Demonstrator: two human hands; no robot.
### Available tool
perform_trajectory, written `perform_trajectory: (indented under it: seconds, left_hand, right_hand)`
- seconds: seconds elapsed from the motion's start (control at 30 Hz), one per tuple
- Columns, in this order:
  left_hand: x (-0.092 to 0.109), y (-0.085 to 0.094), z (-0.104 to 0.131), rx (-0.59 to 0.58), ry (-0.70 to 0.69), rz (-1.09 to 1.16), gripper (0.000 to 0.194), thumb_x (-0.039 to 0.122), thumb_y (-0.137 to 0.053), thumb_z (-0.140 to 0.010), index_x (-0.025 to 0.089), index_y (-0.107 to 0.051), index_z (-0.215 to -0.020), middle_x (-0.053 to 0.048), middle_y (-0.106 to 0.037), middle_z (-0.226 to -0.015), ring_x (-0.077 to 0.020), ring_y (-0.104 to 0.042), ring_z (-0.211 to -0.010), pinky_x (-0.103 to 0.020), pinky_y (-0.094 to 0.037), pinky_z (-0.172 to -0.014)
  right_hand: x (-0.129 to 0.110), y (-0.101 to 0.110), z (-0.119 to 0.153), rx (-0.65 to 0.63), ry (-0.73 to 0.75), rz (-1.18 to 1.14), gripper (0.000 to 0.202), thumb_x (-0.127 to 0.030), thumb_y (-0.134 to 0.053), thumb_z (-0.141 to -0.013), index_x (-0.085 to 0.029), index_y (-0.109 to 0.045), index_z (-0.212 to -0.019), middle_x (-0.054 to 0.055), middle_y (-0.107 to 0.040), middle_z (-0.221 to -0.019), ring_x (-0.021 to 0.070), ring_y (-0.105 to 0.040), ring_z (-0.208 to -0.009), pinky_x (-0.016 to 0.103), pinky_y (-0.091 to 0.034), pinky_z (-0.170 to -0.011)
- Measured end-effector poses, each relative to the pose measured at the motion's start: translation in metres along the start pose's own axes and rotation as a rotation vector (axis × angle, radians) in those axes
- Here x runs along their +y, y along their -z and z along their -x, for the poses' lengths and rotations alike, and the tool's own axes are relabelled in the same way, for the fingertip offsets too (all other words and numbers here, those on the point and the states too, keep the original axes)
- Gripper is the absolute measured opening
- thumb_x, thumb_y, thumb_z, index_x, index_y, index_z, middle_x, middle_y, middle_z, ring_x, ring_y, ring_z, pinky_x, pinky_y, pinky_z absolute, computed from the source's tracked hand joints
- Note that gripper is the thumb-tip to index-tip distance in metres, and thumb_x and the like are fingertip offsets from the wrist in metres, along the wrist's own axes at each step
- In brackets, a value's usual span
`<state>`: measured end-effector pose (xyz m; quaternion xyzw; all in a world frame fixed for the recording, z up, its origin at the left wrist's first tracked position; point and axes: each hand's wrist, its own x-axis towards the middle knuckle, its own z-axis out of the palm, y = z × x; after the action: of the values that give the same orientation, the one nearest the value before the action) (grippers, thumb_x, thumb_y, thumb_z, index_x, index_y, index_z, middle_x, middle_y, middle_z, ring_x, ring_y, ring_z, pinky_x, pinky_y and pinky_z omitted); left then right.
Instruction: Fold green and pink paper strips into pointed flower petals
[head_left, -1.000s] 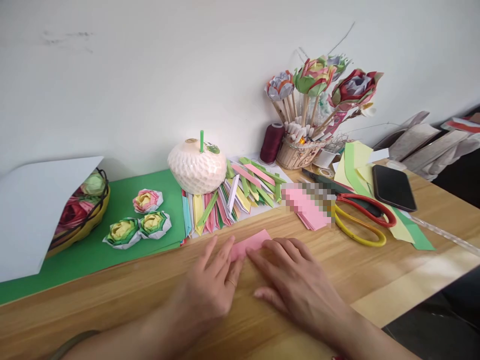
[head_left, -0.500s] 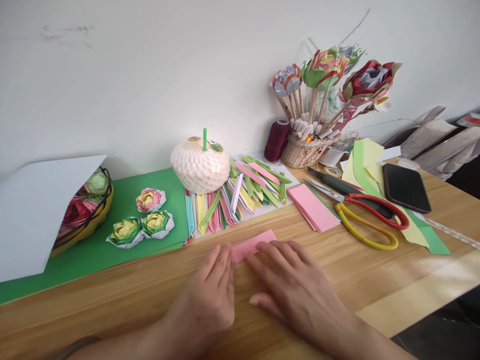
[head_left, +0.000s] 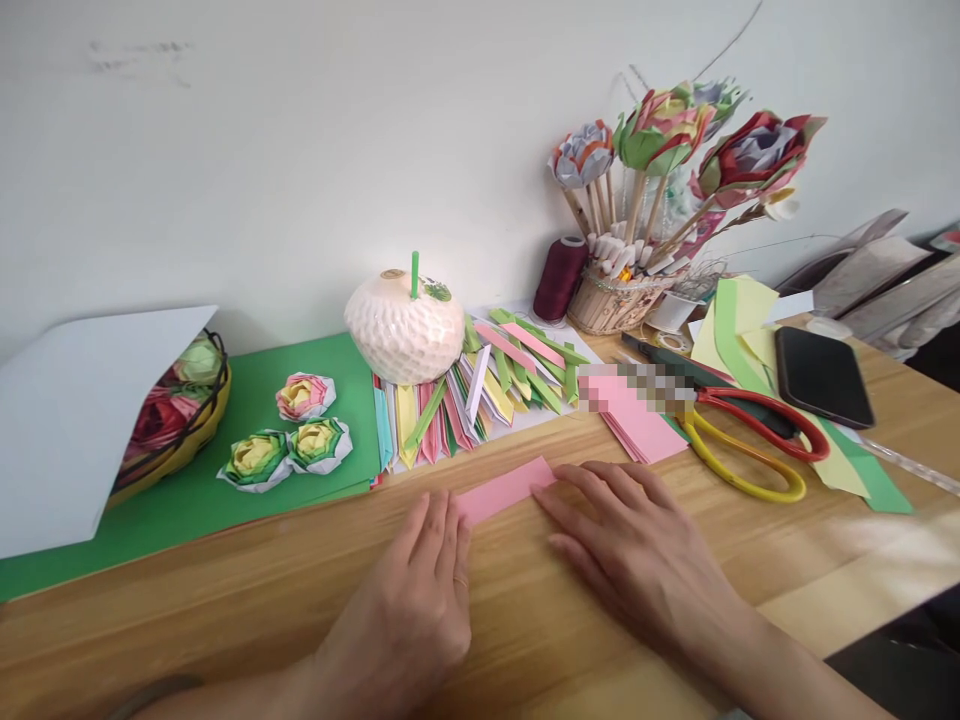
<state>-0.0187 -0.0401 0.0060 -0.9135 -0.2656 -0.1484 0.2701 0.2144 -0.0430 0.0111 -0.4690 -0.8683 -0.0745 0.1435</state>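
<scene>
A pink paper strip [head_left: 504,490] lies on the wooden table, slanting up to the right. At its left end my left hand [head_left: 424,590] holds it down, the fingers pressed together and covering that end. My right hand [head_left: 626,535] lies flat with fingers stretched out, its fingertips touching the strip's right end. Behind it is a stack of pink paper slips [head_left: 637,420], partly blurred. Folded paper pieces [head_left: 487,385] in several colours lie fanned out behind the strip.
Scissors [head_left: 757,440], a cutter [head_left: 671,358] and a phone [head_left: 825,375] lie at right. A round textured white object with a green straw [head_left: 409,325], paper flowers [head_left: 255,458] on green sheets and a yellow basket [head_left: 176,455] stand at left. A thread spool [head_left: 561,280] and flower basket [head_left: 619,300] stand behind.
My right hand has slid right along the pink strip to its far end, uncovering more of it. My left hand stays at the left end. The view has shifted slightly.
</scene>
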Motion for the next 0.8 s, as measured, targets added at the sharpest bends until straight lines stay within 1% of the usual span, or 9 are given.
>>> perform_trajectory:
  seconds: [0.13,0.2,0.27,0.33,0.43,0.57,0.63,0.7,0.8]
  left_hand:
    - [0.002,0.002,0.005,-0.038,-0.004,-0.013,0.033,0.011,-0.042,-0.08,0.0,-0.068,-0.095,-0.02,-0.071,-0.1,-0.0281,-0.067,-0.092,-0.041,-0.041,-0.088]
    - [0.003,0.002,0.007,-0.051,-0.008,-0.016,0.031,0.012,-0.045,-0.08,0.0,-0.069,-0.096,-0.02,-0.071,-0.101,-0.0281,-0.067,-0.092,-0.04,-0.042,-0.086]
    - [0.003,0.001,0.008,-0.056,-0.004,-0.015,0.031,0.01,-0.045,-0.079,0.0,-0.07,-0.094,-0.02,-0.071,-0.1,-0.0284,-0.067,-0.091,-0.039,-0.043,-0.083]
    - [0.003,0.001,0.008,-0.05,-0.002,-0.016,0.032,0.008,-0.045,-0.076,0.0,-0.071,-0.093,-0.02,-0.071,-0.1,-0.0288,-0.068,-0.091,-0.039,-0.044,-0.082]
    - [0.004,-0.001,0.009,-0.064,-0.023,-0.027,0.033,0.008,-0.045,-0.075,0.0,-0.072,-0.093,-0.021,-0.071,-0.1,-0.0291,-0.067,-0.092,-0.039,-0.045,-0.081]
    - [0.005,-0.002,0.011,-0.08,-0.029,-0.021,0.031,0.012,-0.051,-0.073,0.0,-0.072,-0.093,-0.021,-0.07,-0.1,-0.0303,-0.067,-0.093,-0.037,-0.048,-0.075]
    - [0.004,-0.002,0.01,-0.079,-0.011,-0.006,0.03,0.011,-0.051,-0.073,0.001,-0.072,-0.093,-0.02,-0.071,-0.1,-0.0291,-0.067,-0.092,-0.035,-0.049,-0.072]
    - [0.002,0.001,0.006,-0.103,0.033,-0.005,0.031,0.008,-0.05,-0.074,0.003,-0.071,-0.095,-0.018,-0.071,-0.102,-0.0267,-0.067,-0.092,-0.033,-0.05,-0.07]
    - [-0.003,0.006,-0.001,-0.139,0.148,-0.036,0.033,0.006,-0.046,-0.078,0.006,-0.069,-0.102,-0.017,-0.068,-0.111,-0.0255,-0.065,-0.097,-0.032,-0.051,-0.07]
  right_hand:
    - [0.004,0.0,0.003,-0.011,-0.03,-0.014,0.03,-0.031,-0.04,-0.097,-0.022,-0.065,-0.11,0.008,-0.065,-0.11,0.0246,-0.059,-0.098,0.043,-0.043,-0.085]
    - [0.007,0.0,0.005,0.009,-0.042,-0.007,0.032,-0.03,-0.038,-0.098,-0.02,-0.065,-0.11,0.008,-0.066,-0.11,0.0242,-0.059,-0.098,0.043,-0.043,-0.086]
    - [0.011,0.0,0.006,0.027,-0.068,0.021,0.032,-0.029,-0.037,-0.098,-0.019,-0.064,-0.112,0.01,-0.066,-0.11,0.0247,-0.058,-0.099,0.043,-0.043,-0.086]
    - [0.015,0.001,0.006,0.02,-0.087,0.017,0.032,-0.029,-0.037,-0.098,-0.019,-0.064,-0.113,0.01,-0.065,-0.11,0.0251,-0.058,-0.1,0.044,-0.045,-0.085]
    - [0.016,-0.001,0.002,-0.007,-0.105,-0.085,0.029,-0.029,-0.039,-0.097,-0.018,-0.062,-0.112,0.011,-0.064,-0.109,0.0239,-0.058,-0.098,0.042,-0.048,-0.085]
    - [0.01,-0.01,-0.009,0.028,-0.169,-0.24,0.025,-0.029,-0.053,-0.092,-0.016,-0.058,-0.112,0.011,-0.062,-0.111,0.0248,-0.057,-0.102,0.043,-0.05,-0.086]
    - [0.007,-0.013,-0.015,0.053,-0.199,-0.341,0.018,-0.023,-0.055,-0.089,-0.018,-0.059,-0.106,0.01,-0.063,-0.108,0.0238,-0.058,-0.101,0.041,-0.051,-0.085]
    - [0.005,-0.013,-0.018,0.062,-0.238,-0.44,0.007,-0.019,-0.053,-0.089,-0.019,-0.06,-0.091,0.008,-0.064,-0.101,0.0214,-0.06,-0.094,0.037,-0.052,-0.08]
    - [0.003,-0.01,-0.017,0.059,-0.289,-0.494,0.015,-0.017,-0.05,-0.088,-0.02,-0.055,-0.075,0.006,-0.064,-0.094,0.0174,-0.062,-0.08,0.03,-0.052,-0.067]
